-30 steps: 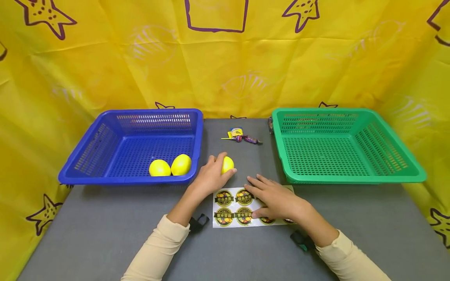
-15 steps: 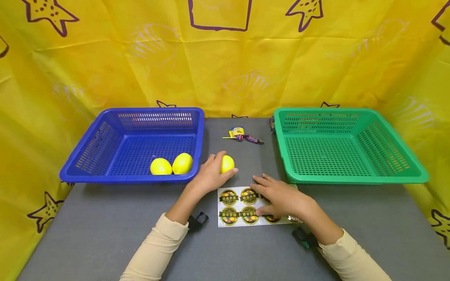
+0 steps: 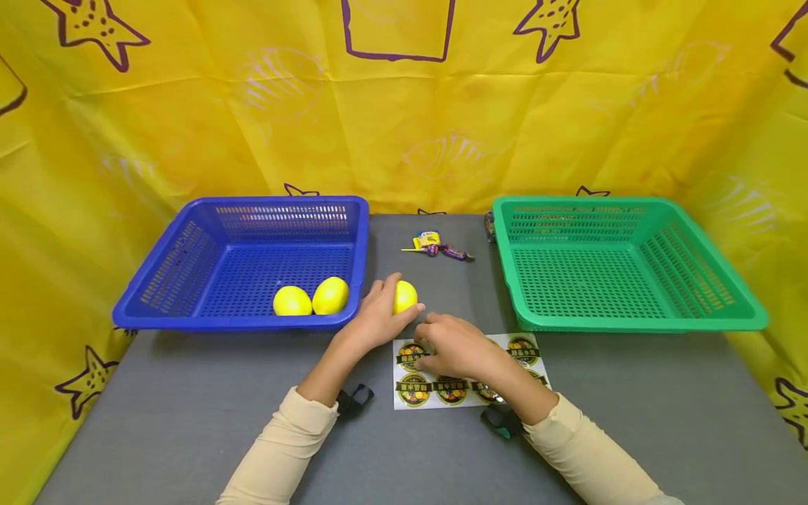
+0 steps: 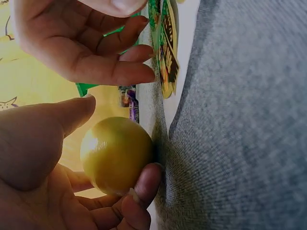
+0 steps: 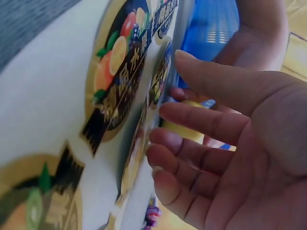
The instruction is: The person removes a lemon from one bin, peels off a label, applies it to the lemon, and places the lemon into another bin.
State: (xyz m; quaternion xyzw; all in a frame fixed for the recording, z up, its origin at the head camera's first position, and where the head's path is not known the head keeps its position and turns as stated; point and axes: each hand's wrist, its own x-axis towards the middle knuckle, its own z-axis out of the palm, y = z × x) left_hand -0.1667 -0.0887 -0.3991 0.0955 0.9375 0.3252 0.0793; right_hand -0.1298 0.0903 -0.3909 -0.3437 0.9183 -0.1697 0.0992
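My left hand grips a yellow lemon that rests on the grey table, thumb and fingers curled round it. Just to its right, my right hand lies over the upper left of a white sticker sheet printed with round fruit labels. Its fingertips touch the sheet near its far edge, loosely bent; the thumb stands apart and nothing is pinched. The two hands almost meet by the lemon.
A blue basket on the left holds two more lemons. A green basket stands empty on the right. A few wrapped candies lie between the baskets at the back. Yellow cloth encloses the table.
My right hand has slid left across the sticker sheet toward the lemon, curling its fingers and uncovering the right-hand stickers. The left hand and its lemon have stayed put.
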